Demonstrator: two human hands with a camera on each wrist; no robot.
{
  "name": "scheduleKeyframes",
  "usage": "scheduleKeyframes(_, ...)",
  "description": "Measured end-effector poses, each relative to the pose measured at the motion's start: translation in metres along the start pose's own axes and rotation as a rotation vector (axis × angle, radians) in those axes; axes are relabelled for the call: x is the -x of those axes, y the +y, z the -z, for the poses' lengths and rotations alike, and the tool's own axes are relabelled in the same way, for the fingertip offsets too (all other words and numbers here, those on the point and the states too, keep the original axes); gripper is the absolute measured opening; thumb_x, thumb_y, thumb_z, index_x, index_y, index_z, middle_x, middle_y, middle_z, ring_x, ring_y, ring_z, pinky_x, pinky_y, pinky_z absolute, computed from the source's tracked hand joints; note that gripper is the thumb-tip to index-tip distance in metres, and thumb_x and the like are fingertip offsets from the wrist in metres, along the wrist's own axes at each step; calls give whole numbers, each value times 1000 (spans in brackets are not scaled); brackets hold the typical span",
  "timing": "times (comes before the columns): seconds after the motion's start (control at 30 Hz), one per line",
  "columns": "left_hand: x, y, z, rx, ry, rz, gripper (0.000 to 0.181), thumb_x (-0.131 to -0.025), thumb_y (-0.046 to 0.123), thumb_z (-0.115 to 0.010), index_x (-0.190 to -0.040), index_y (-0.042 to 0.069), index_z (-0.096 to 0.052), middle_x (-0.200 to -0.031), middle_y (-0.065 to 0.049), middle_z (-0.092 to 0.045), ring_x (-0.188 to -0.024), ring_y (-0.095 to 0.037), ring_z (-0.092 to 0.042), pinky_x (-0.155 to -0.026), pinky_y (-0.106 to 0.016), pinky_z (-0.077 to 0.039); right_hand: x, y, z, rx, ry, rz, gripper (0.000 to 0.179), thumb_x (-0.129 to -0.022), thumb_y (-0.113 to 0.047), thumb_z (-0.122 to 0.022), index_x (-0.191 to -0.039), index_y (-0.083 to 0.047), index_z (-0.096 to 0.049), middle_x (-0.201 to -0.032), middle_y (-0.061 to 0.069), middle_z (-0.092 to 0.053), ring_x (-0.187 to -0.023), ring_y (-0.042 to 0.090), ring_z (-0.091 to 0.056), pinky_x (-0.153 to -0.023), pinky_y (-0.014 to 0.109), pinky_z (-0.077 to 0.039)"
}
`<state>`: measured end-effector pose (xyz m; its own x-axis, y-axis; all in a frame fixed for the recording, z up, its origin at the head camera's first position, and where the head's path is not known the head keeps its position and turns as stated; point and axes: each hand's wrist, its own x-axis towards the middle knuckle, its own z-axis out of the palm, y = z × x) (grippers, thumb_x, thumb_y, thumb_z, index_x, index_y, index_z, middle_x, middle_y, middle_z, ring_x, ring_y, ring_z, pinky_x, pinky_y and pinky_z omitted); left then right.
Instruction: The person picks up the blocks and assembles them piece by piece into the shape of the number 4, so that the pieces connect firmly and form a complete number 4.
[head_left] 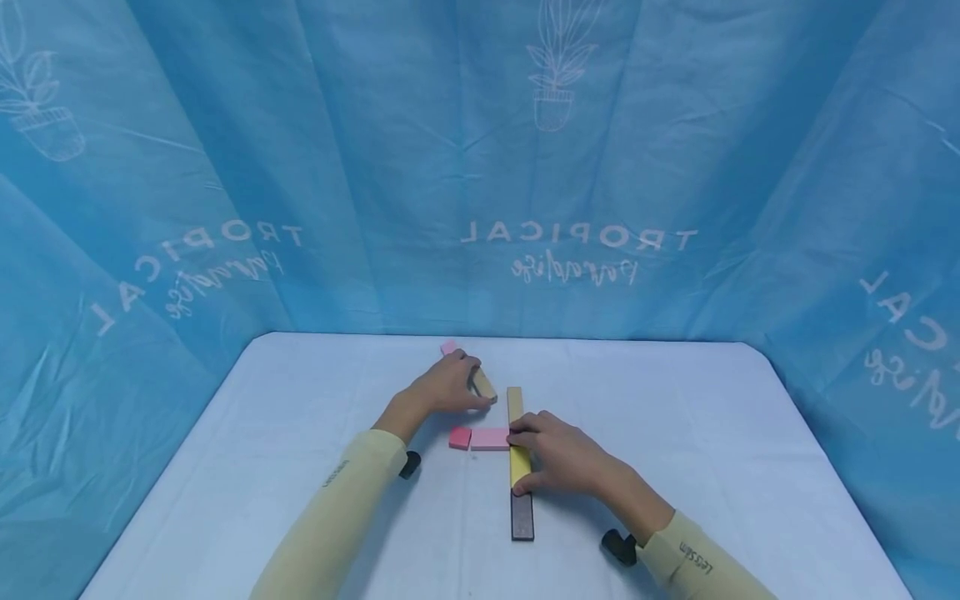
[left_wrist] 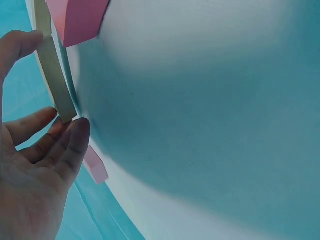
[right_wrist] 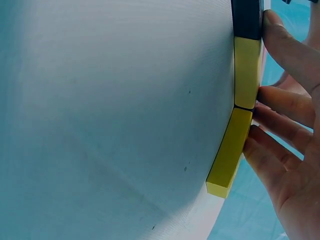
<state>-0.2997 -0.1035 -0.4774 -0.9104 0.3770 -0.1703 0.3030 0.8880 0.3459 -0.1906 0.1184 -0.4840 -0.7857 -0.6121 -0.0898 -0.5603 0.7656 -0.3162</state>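
My left hand [head_left: 450, 385] pinches a tan wooden block [head_left: 483, 385] toward the back of the white table; the left wrist view shows thumb at one end of the block [left_wrist: 56, 77], fingers at the other. My right hand [head_left: 558, 454] rests on a straight row of blocks, fingertips over its middle and thumb near a yellow block [head_left: 520, 468]. In that row, a tan block [head_left: 514, 402] lies at the far end and a dark brown block [head_left: 522, 517] at the near end. A pink block [head_left: 489, 439] meets the row from the left, beside a red block [head_left: 460, 437].
Behind my left hand, another pink block [head_left: 447, 347] lies near the back edge of the white table [head_left: 637, 379]. Blue printed curtains [head_left: 420, 167] hang behind and on both sides. Black straps with small devices [head_left: 619, 547] sit at both wrists.
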Motion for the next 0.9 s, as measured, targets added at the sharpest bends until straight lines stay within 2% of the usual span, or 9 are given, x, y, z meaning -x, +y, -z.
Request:
scheduleKeyframes(0.27,3,-7,2,-19,-8,-28,79,-73,54,-76,-136,11,-53,-135,-9,-48,-122,-24,-46,-100,-43,-42,0,1,1,-2,8,8,80,-69,-66,-71,-133,-19,-59,-138,-4,-48,-128,18,-41,-102,38,-40)
scheduleKeyframes(0.53,8,-17,7,-12,-25,-58,76,-73,49,-77,-135,12,-54,-142,-7,-45,-134,-26,-37,-106,-43,-34,0,1,1,1,6,6,80,-69,-66,-71,-133,-19,-60,-138,-4,-48,-128,18,-41,-101,39,-41)
scheduleKeyframes(0.67,11,-18,13,-3,-26,-81,75,-71,45,-80,-134,11,-56,-136,-5,-53,-129,-24,-44,-104,-43,-37,2,1,1,-3,6,3,79,-69,-65,-72,-132,-19,-60,-138,-4,-47,-127,18,-41,-101,39,-41)
scheduleKeyframes(0.9,15,-19,15,-2,-58,-33,72,-69,39,-84,-132,17,-58,-128,-1,-57,-118,-20,-50,-99,-43,-42,2,0,0,-10,-3,-7,79,-70,-65,-71,-133,-19,-59,-139,-4,-47,-127,17,-41,-101,38,-41)
